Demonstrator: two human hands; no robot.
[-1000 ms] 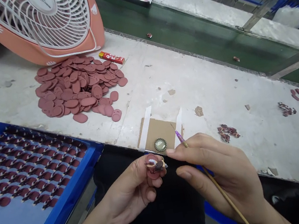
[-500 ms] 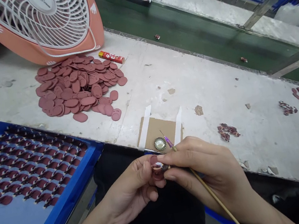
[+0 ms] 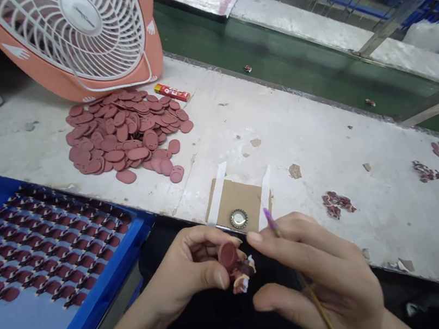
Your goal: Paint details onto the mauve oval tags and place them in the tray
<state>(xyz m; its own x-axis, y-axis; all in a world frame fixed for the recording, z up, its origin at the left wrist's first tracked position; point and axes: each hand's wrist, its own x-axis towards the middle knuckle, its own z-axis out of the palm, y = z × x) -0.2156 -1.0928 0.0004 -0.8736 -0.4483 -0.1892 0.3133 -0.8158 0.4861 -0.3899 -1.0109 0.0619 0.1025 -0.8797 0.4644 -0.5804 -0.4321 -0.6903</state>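
Between thumb and fingers, my left hand [image 3: 201, 263] pinches a small figurine [image 3: 237, 269], made of a dark red oval disc with brown, white and tan bits on it. My right hand [image 3: 318, 270] is just to its right, thumb and index finger spread and apart from the figurine. A thin wooden stick with a purple tip [image 3: 269, 218] lies through that hand, held against the palm by the other fingers. Beyond my hands a bottle cap [image 3: 238, 218] with something shiny inside sits on a cardboard piece [image 3: 243, 195] taped to the table.
Oval red discs [image 3: 127, 129] form a pile beside an orange fan [image 3: 101, 33]. A red-yellow packet [image 3: 172, 92] is near it. At left, a blue tray [image 3: 105, 258] carries rows of similar figurines. Small brown pieces [image 3: 337, 203] are clustered on the table [image 3: 214, 132] at right.
My right thumb and index finger have come off the figurine and spread apart. My left hand has turned the figurine, showing the disc's face. The purple-tipped stick has shifted right.
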